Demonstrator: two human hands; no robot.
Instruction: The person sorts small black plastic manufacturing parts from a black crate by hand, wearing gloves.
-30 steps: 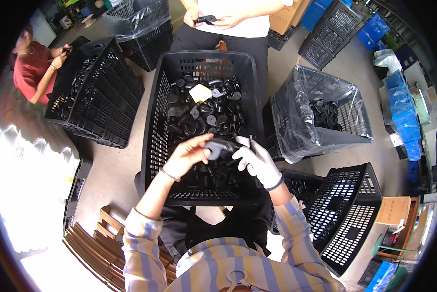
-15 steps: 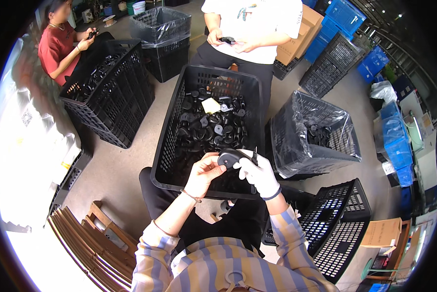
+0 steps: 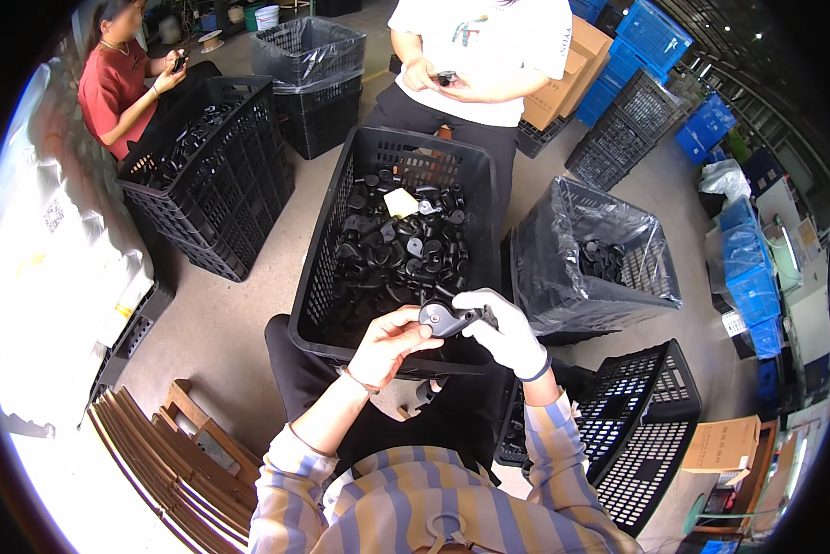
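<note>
A black plastic part (image 3: 440, 320) with a round, disc-like end and a narrower arm is held between my two hands over the near edge of a large black crate (image 3: 326, 254). My left hand (image 3: 387, 346), bare, pinches the round end between thumb and fingers. In a white glove, my right hand (image 3: 505, 337) has its fingers closed around the narrow end. Something dark shows by the gloved fingers, too hidden to name. Below lie many similar black parts (image 3: 378, 242) in the crate, with a pale yellow piece (image 3: 400, 203) on top.
At the right stands a plastic-lined black crate (image 3: 563, 295) holding some parts. An empty-looking tilted crate (image 3: 650, 434) is near my right elbow. Across from me a person in a white shirt (image 3: 475, 55) handles a dark part; another in red (image 3: 115, 92) sits beside a filled crate (image 3: 212, 198).
The part has turned so its round face and arm now show, and it sits slightly lower. My right hand has shifted; the thin upright tool seen in it earlier no longer shows clearly.
</note>
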